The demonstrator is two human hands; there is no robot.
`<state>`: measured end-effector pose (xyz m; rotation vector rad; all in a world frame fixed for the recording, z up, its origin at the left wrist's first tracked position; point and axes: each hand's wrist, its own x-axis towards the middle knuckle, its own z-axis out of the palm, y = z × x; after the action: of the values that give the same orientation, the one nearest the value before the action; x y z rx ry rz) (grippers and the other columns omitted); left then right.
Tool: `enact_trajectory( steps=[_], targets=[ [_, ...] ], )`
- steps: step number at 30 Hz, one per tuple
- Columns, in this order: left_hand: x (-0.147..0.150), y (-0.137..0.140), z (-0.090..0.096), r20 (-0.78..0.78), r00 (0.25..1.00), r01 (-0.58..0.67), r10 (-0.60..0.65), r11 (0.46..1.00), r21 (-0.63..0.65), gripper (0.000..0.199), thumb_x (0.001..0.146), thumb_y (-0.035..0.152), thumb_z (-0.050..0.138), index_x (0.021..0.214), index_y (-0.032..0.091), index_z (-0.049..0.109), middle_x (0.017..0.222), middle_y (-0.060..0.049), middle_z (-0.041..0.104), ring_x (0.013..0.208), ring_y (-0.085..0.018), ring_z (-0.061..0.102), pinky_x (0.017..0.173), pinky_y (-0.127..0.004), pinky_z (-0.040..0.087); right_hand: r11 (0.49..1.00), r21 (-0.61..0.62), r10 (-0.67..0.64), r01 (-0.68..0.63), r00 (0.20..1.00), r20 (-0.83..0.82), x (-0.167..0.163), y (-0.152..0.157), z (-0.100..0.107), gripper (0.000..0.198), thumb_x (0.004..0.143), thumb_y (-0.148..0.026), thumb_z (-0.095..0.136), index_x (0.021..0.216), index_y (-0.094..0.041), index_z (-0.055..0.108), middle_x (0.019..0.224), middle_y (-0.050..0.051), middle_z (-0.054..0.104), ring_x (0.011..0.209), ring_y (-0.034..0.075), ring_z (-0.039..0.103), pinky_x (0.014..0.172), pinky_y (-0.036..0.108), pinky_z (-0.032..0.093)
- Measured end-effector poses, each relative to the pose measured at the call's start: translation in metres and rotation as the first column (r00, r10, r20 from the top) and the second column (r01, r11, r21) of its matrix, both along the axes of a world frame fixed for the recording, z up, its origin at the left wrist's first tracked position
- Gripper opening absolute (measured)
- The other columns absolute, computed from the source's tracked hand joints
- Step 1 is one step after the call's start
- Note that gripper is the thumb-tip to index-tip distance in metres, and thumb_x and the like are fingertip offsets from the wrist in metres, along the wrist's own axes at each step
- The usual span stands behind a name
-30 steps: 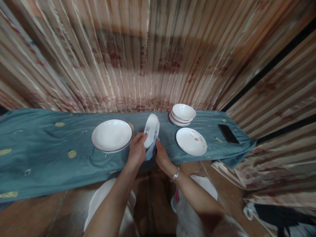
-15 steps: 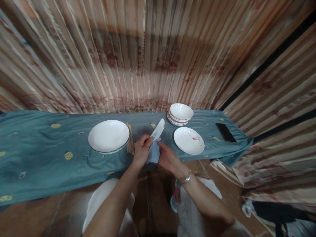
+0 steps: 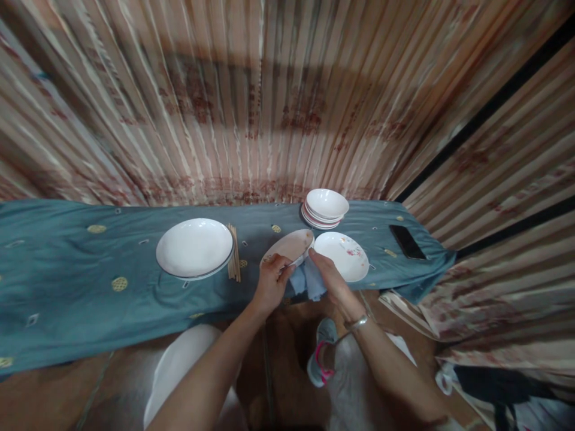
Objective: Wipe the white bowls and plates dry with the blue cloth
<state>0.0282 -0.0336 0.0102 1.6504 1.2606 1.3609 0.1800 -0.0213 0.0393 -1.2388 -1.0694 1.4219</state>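
Two bare hands are working together in the head view, above the near edge of a teal tablecloth point(image 3: 90, 287). The left hand point(image 3: 272, 284) is gripping a shallow plate point(image 3: 290, 244) by its near rim, thumb and fingers closing narrowly on it. That plate is tilting over the middle of the table, its right edge reaching the outline of a flowered plate point(image 3: 339, 257); whether the two are touching, I cannot tell. The right hand point(image 3: 332, 281), wearing a silver bracelet point(image 3: 358, 323) at the wrist, is holding a blue cloth point(image 3: 309, 280) at the tilted dish's near right rim, and the cloth is hanging down between the hands. Some of the right fingers are hiding behind it.

Behind the flowered plate, a stack of white bowls point(image 3: 326, 206) is standing near the curtain point(image 3: 224, 149). Farther right, a black phone point(image 3: 407, 242) is lying flat. On the left, a large white dish point(image 3: 195, 245) is resting beside a bundle of chopsticks point(image 3: 234, 257).
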Motion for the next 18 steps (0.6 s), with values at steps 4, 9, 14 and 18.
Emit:
enact_trajectory(
  steps=[4, 9, 14, 18],
  targets=[
    [0.004, 0.000, -0.004, -0.182, 0.983, 0.036, -0.033, 0.999, 0.015, 0.015, 0.085, 0.021, 0.057, 0.072, 0.021, 0.065, 0.078, -0.004, 0.064, 0.081, -0.021, 0.060, 0.081, -0.034, 0.043, 0.999, -0.049, 0.019, -0.018, 0.999, 0.033, 0.004, 0.002, -0.005, 0.052, 0.066, -0.058, 0.074, 0.096, -0.015, 0.072, 0.092, 0.005, 0.076, 0.091, 0.023, 0.068, 0.090, 0.035, 0.048],
    [0.004, 0.000, -0.006, -0.390, 0.919, 0.080, -0.060, 0.996, 0.036, 0.017, 0.089, 0.020, 0.053, 0.086, 0.021, 0.069, 0.089, -0.007, 0.067, 0.093, -0.024, 0.060, 0.093, -0.041, 0.040, 0.998, -0.064, -0.018, 0.024, 0.996, 0.090, 0.004, 0.004, -0.012, 0.034, 0.067, -0.048, 0.071, 0.079, -0.017, 0.072, 0.079, 0.004, 0.075, 0.083, 0.022, 0.067, 0.080, 0.032, 0.049],
    [0.003, 0.000, -0.004, -0.536, 0.841, 0.127, -0.071, 0.990, 0.067, 0.022, 0.090, 0.017, 0.051, 0.095, 0.022, 0.071, 0.095, -0.006, 0.069, 0.100, -0.023, 0.059, 0.101, -0.045, 0.035, 0.984, -0.130, -0.110, 0.126, 0.986, 0.123, 0.003, 0.001, -0.014, 0.017, 0.066, -0.038, 0.065, 0.066, -0.021, 0.066, 0.065, 0.002, 0.069, 0.072, 0.021, 0.065, 0.066, 0.029, 0.048],
    [0.005, 0.000, -0.002, -0.603, 0.793, 0.185, -0.088, 0.978, 0.101, 0.023, 0.089, 0.012, 0.050, 0.089, 0.022, 0.071, 0.093, -0.006, 0.069, 0.097, -0.022, 0.060, 0.107, -0.048, 0.031, 0.975, -0.161, -0.135, 0.155, 0.982, 0.128, 0.007, -0.001, -0.020, 0.016, 0.066, -0.037, 0.062, 0.064, -0.021, 0.062, 0.058, 0.000, 0.064, 0.063, 0.018, 0.061, 0.059, 0.027, 0.045]
  ],
)
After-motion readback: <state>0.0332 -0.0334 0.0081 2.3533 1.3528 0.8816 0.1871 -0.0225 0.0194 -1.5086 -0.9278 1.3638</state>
